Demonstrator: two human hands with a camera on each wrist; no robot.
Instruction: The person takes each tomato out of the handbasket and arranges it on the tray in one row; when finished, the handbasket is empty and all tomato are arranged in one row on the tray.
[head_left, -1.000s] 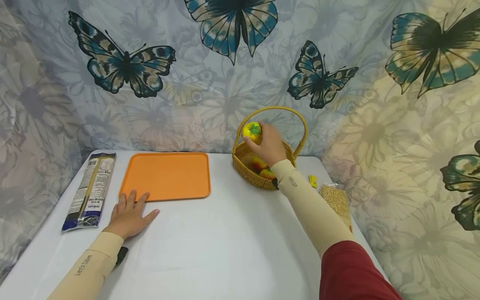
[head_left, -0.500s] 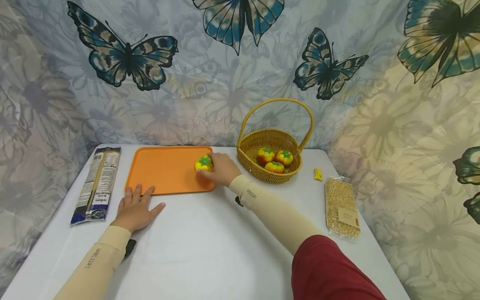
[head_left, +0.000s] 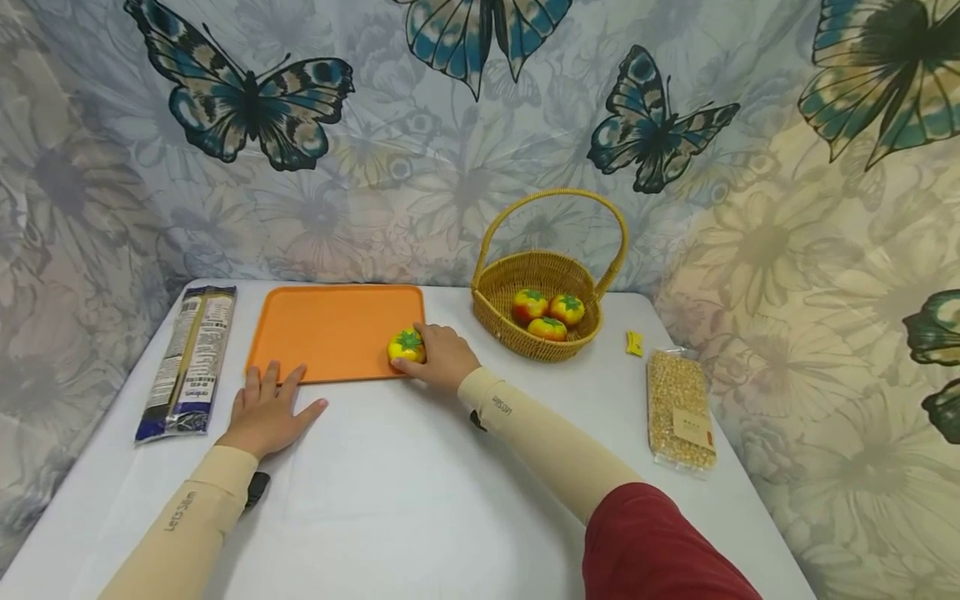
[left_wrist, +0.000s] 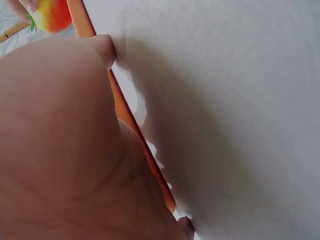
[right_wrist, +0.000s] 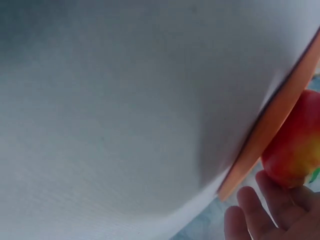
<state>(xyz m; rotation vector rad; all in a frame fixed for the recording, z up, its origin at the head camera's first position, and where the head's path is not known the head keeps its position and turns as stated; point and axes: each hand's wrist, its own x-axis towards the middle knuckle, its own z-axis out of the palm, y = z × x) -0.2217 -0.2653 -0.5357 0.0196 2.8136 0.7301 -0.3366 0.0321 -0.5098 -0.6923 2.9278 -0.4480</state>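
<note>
My right hand (head_left: 442,358) holds a red-and-yellow fruit (head_left: 406,346) with a green star-shaped cap, thumb on its near side. The fruit is at the front right corner of the orange tray (head_left: 337,329). In the right wrist view, the fingers (right_wrist: 272,200) touch the fruit's red side (right_wrist: 295,145), low by the tray rim (right_wrist: 265,130). My left hand (head_left: 268,417) lies spread at the tray's front left corner, its fingertips on the edge. Seen from the left wrist, the palm (left_wrist: 60,135) hides much of that rim.
Behind and right of the tray stands a wicker basket (head_left: 495,317) with a tall handle, holding three similar fruits (head_left: 531,307). A long printed packet (head_left: 187,362) lies left of the tray. At right are a small yellow wrapper (head_left: 634,342) and a bag of pale kernels (head_left: 678,408).
From the basket, my right hand has carried the fruit left to the tray, then slightly nearer the tray's front edge. The left hand has stayed at the tray's corner.
</note>
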